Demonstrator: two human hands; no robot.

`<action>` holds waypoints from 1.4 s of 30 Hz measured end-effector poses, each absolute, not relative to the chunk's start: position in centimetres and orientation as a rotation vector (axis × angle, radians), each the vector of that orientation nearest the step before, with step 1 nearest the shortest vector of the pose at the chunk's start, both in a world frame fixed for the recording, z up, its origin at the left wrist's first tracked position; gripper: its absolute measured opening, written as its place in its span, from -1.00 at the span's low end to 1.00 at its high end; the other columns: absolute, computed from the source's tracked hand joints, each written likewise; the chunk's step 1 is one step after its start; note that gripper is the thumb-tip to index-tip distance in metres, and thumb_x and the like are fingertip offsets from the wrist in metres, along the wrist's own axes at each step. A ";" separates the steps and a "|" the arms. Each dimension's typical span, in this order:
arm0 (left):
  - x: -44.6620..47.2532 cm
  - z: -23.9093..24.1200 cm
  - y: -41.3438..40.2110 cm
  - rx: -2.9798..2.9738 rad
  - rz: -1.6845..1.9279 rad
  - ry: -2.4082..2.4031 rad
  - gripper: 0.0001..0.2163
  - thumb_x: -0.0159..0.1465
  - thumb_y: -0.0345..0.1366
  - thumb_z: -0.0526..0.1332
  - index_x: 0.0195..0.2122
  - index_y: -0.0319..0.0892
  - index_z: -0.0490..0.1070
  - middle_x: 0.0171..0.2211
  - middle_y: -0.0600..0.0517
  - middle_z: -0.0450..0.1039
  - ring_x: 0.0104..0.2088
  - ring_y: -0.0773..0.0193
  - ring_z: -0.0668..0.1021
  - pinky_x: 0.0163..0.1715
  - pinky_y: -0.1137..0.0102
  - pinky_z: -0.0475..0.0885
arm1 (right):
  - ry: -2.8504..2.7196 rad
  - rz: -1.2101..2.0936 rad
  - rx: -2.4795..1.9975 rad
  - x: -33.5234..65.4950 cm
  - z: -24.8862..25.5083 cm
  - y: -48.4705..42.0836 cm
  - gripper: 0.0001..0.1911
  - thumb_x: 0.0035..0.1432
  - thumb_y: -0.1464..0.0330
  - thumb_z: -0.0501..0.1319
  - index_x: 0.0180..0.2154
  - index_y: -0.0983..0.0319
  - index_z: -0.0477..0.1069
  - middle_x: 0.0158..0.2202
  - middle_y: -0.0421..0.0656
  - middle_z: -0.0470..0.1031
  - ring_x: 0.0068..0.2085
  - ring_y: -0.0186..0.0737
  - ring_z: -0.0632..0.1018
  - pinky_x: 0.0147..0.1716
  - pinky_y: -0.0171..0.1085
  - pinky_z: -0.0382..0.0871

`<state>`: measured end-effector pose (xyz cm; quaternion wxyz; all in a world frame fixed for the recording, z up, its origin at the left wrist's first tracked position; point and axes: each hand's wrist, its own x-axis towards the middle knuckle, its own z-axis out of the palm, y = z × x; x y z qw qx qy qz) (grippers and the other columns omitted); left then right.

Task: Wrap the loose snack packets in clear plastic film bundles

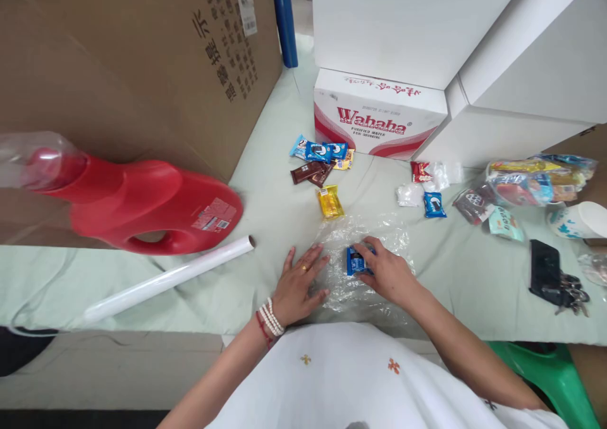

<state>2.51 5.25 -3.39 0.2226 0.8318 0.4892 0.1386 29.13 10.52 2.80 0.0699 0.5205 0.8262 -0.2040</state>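
Observation:
My right hand has its fingers closed around a small blue snack packet, partly hidden under them. The packet rests on a crinkled sheet of clear plastic film spread on the table. With fingers spread, my left hand lies flat at the film's left edge and holds nothing. Just beyond the film is a yellow snack packet. Farther back, blue packets and brown packets lie in a loose pile.
A red jug and a white roll lie at left, beside a large brown carton. White boxes stand behind. To the right are wrappers, a bag of snacks, a paper cup, a phone and keys.

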 end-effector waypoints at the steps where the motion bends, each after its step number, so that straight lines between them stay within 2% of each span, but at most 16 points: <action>1: 2.5 -3.5 5.2 2.304 0.380 1.342 -0.38 0.33 -0.04 0.17 0.40 -0.07 0.20 0.45 -0.22 0.12 0.41 -0.10 0.26 0.41 -0.20 -0.23 | 2.491 -0.622 1.564 29.2 2.9 10.5 -0.34 0.23 0.34 0.31 0.33 0.06 0.26 0.35 0.02 0.27 0.04 0.05 0.60 -0.20 -0.15 0.53; 4: 2.5 -3.5 5.3 2.306 0.359 1.350 -0.36 0.28 -0.13 0.20 0.40 -0.06 0.19 0.46 -0.22 0.10 0.42 -0.13 0.24 0.39 -0.24 -0.25 | 2.479 -0.662 1.563 29.0 3.0 10.6 -0.41 0.26 0.36 0.28 0.29 0.07 0.31 0.30 -0.01 0.34 0.03 0.02 0.61 -0.16 -0.15 0.54; 6: 2.6 -3.3 5.4 2.302 0.358 1.365 -0.33 0.25 -0.16 0.21 0.40 -0.09 0.19 0.46 -0.23 0.08 0.43 -0.15 0.21 0.39 -0.26 -0.22 | 2.480 -0.691 1.587 29.3 3.2 10.5 -0.38 0.25 0.36 0.29 0.31 0.08 0.28 0.33 0.01 0.29 0.04 0.04 0.60 -0.16 -0.12 0.55; 9: 2.5 -2.4 5.1 2.346 0.392 1.341 -0.36 0.18 -0.30 0.19 0.33 -0.07 0.30 0.45 -0.15 0.13 0.47 -0.15 0.10 0.39 -0.26 -0.22 | 2.588 -0.760 1.639 31.2 3.9 9.4 -0.40 0.30 0.31 0.24 0.33 0.09 0.23 0.36 0.05 0.23 0.08 0.06 0.57 -0.15 -0.07 0.57; 11: 2.3 -1.7 4.9 2.410 0.394 1.240 -0.37 0.10 -0.43 0.16 0.25 -0.01 0.39 0.41 -0.05 0.24 0.48 -0.11 0.07 0.40 -0.26 -0.29 | 2.712 -0.862 1.587 33.4 4.5 7.8 -0.53 0.37 0.29 0.17 0.27 0.08 0.31 0.25 0.04 0.36 0.06 0.02 0.56 -0.11 -0.07 0.56; 13: 2.1 -1.3 4.7 2.445 0.352 1.080 -0.35 0.03 -0.47 0.14 0.20 0.04 0.44 0.35 0.00 0.35 0.47 -0.08 0.13 0.40 -0.26 -0.38 | 2.786 -0.983 1.429 35.6 4.5 5.6 -0.62 0.38 0.27 0.17 0.20 0.08 0.39 0.11 0.00 0.48 0.04 0.00 0.55 -0.04 -0.05 0.54; 15: 1.9 -1.3 4.6 2.435 0.300 0.968 -0.35 0.05 -0.43 0.16 0.22 0.04 0.42 0.30 -0.02 0.41 0.44 -0.09 0.20 0.39 -0.28 -0.42 | 2.798 -1.018 1.310 37.2 3.8 3.3 -0.58 0.33 0.27 0.25 0.20 0.09 0.39 0.13 0.01 0.49 0.10 0.04 0.51 0.07 0.02 0.50; 17: 1.8 -1.6 4.6 2.422 0.274 0.968 -0.42 0.16 -0.33 0.20 0.26 -0.01 0.38 0.27 -0.08 0.44 0.43 -0.13 0.22 0.37 -0.30 -0.44 | 2.805 -0.960 1.341 38.1 2.4 1.2 -0.54 0.31 0.30 0.28 0.22 0.11 0.38 0.21 0.03 0.43 0.18 0.09 0.45 0.15 0.10 0.44; 20: 1.8 -2.4 4.6 2.446 0.272 1.047 -0.52 0.27 -0.12 0.26 0.22 -0.03 0.41 0.25 -0.12 0.46 0.42 -0.19 0.21 0.35 -0.34 -0.45 | 2.847 -0.934 1.514 38.2 0.5 -0.1 -0.71 0.38 0.41 0.16 0.08 0.14 0.48 0.15 0.04 0.47 0.14 0.03 0.48 0.08 0.05 0.49; 22: 1.9 -2.8 4.7 2.473 0.280 1.084 -0.58 0.31 -0.09 0.26 0.18 -0.02 0.44 0.26 -0.13 0.45 0.40 -0.17 0.26 0.35 -0.33 -0.39 | 2.884 -1.015 1.576 38.1 0.3 0.3 -0.76 0.40 0.44 0.10 -0.02 0.15 0.50 0.06 0.03 0.52 0.03 -0.05 0.53 -0.02 -0.03 0.53; 26: 2.0 -3.0 5.2 2.449 0.336 1.210 -0.75 0.41 -0.22 0.15 0.05 0.01 0.53 0.21 -0.08 0.50 0.33 -0.05 0.39 0.37 -0.25 -0.21 | 2.968 -1.180 1.498 38.2 2.4 3.1 -0.80 0.41 0.44 0.11 -0.04 0.14 0.47 0.01 0.01 0.54 -0.04 -0.10 0.55 -0.05 -0.07 0.51; 28: 2.1 -2.8 5.5 2.385 0.377 1.270 -0.74 0.44 -0.23 0.11 0.03 0.01 0.54 0.18 -0.07 0.53 0.27 0.00 0.45 0.37 -0.21 -0.15 | 2.984 -1.235 1.450 38.4 3.8 5.0 -0.80 0.41 0.42 0.10 -0.04 0.14 0.46 0.02 0.01 0.53 -0.01 -0.10 0.55 -0.02 -0.09 0.49; 31: 2.3 -2.7 5.9 2.284 0.452 1.321 -0.69 0.46 -0.21 0.07 0.13 0.03 0.49 0.18 -0.05 0.54 0.20 0.05 0.51 0.35 -0.18 -0.08 | 2.943 -1.316 1.429 38.4 5.2 7.9 -0.80 0.42 0.40 0.08 -0.05 0.14 0.45 0.02 0.00 0.52 0.00 -0.14 0.56 -0.03 -0.16 0.47; 34: 2.7 -2.7 6.2 2.204 0.538 1.360 -0.68 0.43 -0.22 0.09 0.14 0.07 0.48 0.10 0.00 0.60 0.17 0.04 0.52 0.33 -0.17 -0.03 | 2.844 -1.367 1.483 38.3 5.4 10.4 -0.81 0.41 0.35 0.08 -0.10 0.16 0.47 -0.11 -0.05 0.56 -0.13 -0.18 0.58 -0.13 -0.22 0.45; 39: 4.0 -2.9 7.3 2.030 0.693 1.517 -0.78 0.39 -0.25 0.12 -0.14 -0.01 0.59 -0.18 0.03 0.66 0.06 0.05 0.54 0.26 -0.10 0.12 | 2.557 -1.400 1.718 37.9 3.7 13.0 -0.71 0.39 0.20 0.08 -0.20 0.20 0.51 -0.44 -0.20 0.50 -0.45 -0.26 0.45 -0.42 -0.31 0.31; 42: 4.7 -2.8 8.0 1.983 0.778 1.612 -0.81 0.35 -0.27 0.16 -0.29 -0.07 0.58 -0.25 0.01 0.64 0.00 0.04 0.54 0.15 -0.03 0.25 | 2.514 -1.281 1.711 37.8 3.2 14.2 -0.66 0.41 0.19 0.05 -0.19 0.21 0.54 -0.43 -0.18 0.52 -0.44 -0.22 0.48 -0.40 -0.28 0.33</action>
